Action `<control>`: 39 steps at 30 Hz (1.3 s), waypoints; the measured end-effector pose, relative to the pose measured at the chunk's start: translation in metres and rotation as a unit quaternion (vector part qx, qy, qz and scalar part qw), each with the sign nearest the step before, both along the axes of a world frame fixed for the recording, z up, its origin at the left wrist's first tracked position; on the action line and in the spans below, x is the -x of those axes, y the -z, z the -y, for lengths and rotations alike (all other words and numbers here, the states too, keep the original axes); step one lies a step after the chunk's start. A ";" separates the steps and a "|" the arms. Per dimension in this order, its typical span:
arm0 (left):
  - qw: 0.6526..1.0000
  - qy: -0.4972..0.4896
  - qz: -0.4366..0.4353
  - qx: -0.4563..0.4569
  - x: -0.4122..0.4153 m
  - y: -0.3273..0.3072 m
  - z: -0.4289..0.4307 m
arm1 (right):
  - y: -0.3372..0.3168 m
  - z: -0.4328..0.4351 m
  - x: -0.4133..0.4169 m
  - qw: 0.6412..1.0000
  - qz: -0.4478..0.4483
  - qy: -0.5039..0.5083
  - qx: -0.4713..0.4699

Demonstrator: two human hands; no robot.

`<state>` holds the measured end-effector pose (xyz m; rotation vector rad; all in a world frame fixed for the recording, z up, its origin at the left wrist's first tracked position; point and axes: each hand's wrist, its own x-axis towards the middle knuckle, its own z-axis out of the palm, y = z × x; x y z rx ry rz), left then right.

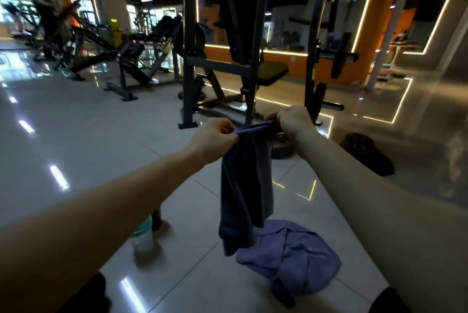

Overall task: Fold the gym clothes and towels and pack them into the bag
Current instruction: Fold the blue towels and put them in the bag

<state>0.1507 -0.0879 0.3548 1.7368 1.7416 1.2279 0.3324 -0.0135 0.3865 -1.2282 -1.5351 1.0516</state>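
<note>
Pinches dark shorts (243,186) by the waistband in left hand (215,137) and right hand (295,122), up over a crumpled blue shirt (291,257) on glossy pale tiles (101,135), before a dim gym's weight rack (222,33).

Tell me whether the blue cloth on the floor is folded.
Not folded. The cloth lies in a crumpled heap on the floor, bunched and creased.

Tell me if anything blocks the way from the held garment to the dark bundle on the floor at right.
Nothing visible does. The left hand and right hand hold the garment up; only bare floor leads to the dark bundle. A round plate lies left of it.
</note>
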 end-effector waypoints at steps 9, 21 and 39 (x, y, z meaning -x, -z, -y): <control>0.964 -0.156 -0.214 -0.038 0.058 0.003 0.015 | 0.020 -0.006 0.021 0.936 0.297 -0.045 -0.183; 0.981 -0.131 0.071 0.127 0.135 0.044 0.018 | 0.057 -0.030 0.002 0.941 0.333 -0.054 -0.009; 0.959 -0.221 0.100 0.144 0.156 0.072 0.011 | 0.075 -0.051 -0.013 0.972 0.175 0.065 0.142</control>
